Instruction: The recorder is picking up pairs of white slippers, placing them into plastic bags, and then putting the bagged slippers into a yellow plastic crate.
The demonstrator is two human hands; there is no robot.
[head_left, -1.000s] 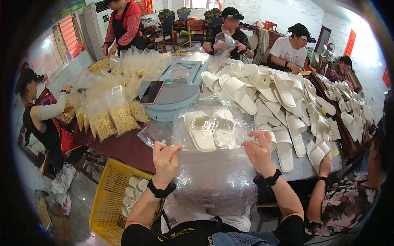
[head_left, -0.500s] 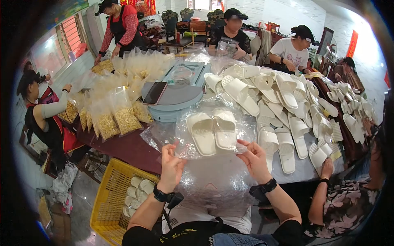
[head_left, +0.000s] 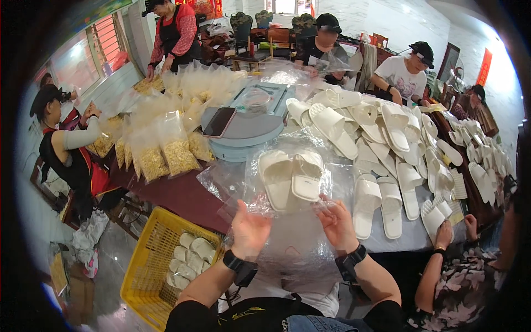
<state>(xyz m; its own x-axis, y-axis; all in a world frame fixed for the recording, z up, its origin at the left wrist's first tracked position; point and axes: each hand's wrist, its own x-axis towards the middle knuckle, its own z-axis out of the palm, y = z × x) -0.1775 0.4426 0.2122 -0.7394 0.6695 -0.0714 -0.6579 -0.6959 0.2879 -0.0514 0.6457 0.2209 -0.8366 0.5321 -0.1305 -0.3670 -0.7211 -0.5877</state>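
My left hand [head_left: 249,229] and right hand [head_left: 338,226] have slid toward me along the clear plastic bag [head_left: 287,188], both pinching its open mouth; the pair of white foam slippers [head_left: 292,176] now sits fully inside, just beyond my fingertips.

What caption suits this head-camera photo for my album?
Both hands, left hand and right hand, hold a clear bag containing white slippers.

Two hands: left hand [head_left: 250,228], right hand [head_left: 338,226], each with one black wristband. Two white slippers [head_left: 291,178] inside one clear plastic bag [head_left: 287,243]. One yellow basket [head_left: 145,264]. One phone [head_left: 219,122]. Too many loose slippers [head_left: 387,133] on the bench to count. Six other people around.
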